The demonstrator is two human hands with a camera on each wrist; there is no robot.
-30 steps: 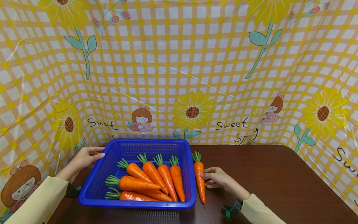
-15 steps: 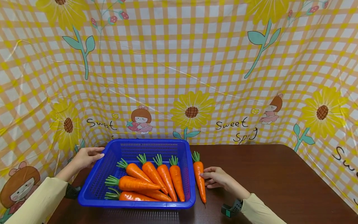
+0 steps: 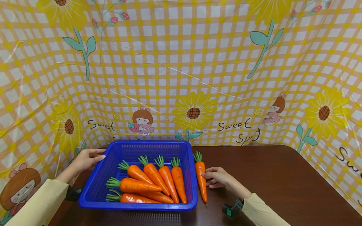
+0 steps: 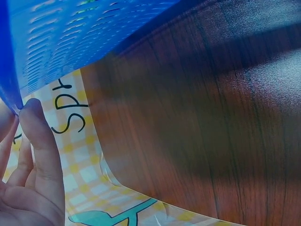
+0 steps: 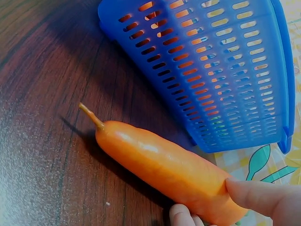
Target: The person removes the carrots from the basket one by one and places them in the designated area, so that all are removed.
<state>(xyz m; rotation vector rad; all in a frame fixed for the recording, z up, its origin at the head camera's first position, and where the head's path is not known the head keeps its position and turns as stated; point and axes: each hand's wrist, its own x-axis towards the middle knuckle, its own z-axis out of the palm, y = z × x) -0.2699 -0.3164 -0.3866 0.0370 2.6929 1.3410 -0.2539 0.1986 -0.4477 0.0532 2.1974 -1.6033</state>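
Works over a glossy, dark, wood-grained table [image 3: 271, 179]. Pinches with the right hand [image 3: 219, 178] a shiny, green-topped orange carrot [image 3: 200, 169], beside the blue basket [image 3: 138, 206] at three o'clock. Grips that basket at ten with the left hand [image 3: 85, 159]. Faces checked, sunflower-printed cloth [image 3: 226, 78] at twelve.

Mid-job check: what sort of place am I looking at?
Probably a makeshift work booth: a dark wood-look table, flower-printed checked cloth behind it and along both sides, and a blue basket of carrots on top.

A dark brown, glossy, wood-grained table [image 3: 271, 179] carries a blue perforated basket [image 3: 138, 206] on its left part.
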